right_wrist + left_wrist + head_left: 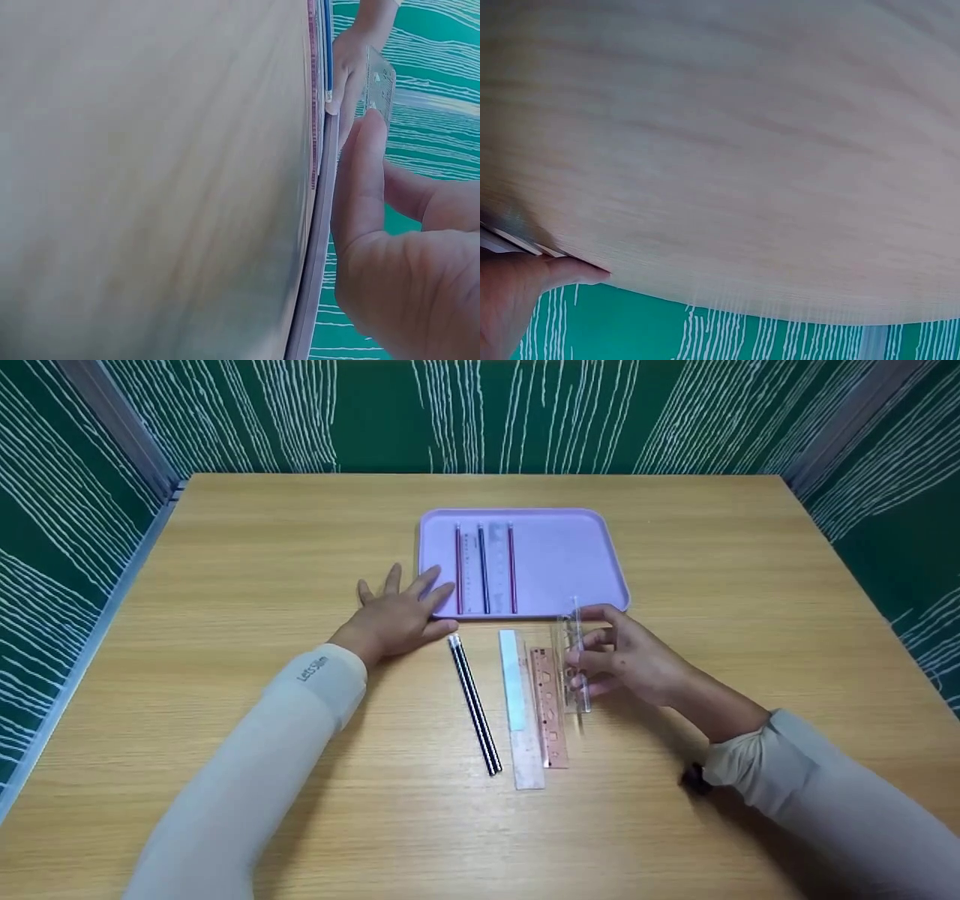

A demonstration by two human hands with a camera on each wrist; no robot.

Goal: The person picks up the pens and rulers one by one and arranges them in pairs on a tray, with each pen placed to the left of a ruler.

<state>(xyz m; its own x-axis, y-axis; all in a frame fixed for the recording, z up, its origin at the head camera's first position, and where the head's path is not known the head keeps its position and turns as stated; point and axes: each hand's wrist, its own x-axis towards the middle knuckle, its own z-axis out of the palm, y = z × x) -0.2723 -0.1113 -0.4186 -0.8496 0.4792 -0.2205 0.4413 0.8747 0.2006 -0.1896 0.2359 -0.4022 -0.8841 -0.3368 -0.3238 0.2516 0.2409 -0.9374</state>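
In the head view, my right hand (637,656) pinches a clear plastic ruler (583,701) above the table, just in front of the tray's right half. The right wrist view shows that clear ruler (380,82) at the fingertips. My left hand (397,619) lies with fingers spread at the near left corner of the purple tray (574,566), fingertips over its rim. Inside the tray, a red pencil (459,574), a pale ruler (470,577), a dark pencil (483,574), another clear ruler (498,570) and a second red pencil (512,574) stand side by side.
Before the tray lie striped black-and-white pencils (476,705), a clear ruler with a light-blue strip (529,761) and a pink stencil ruler (553,720). The wooden table (285,540) borders green, white-streaked walls (375,420).
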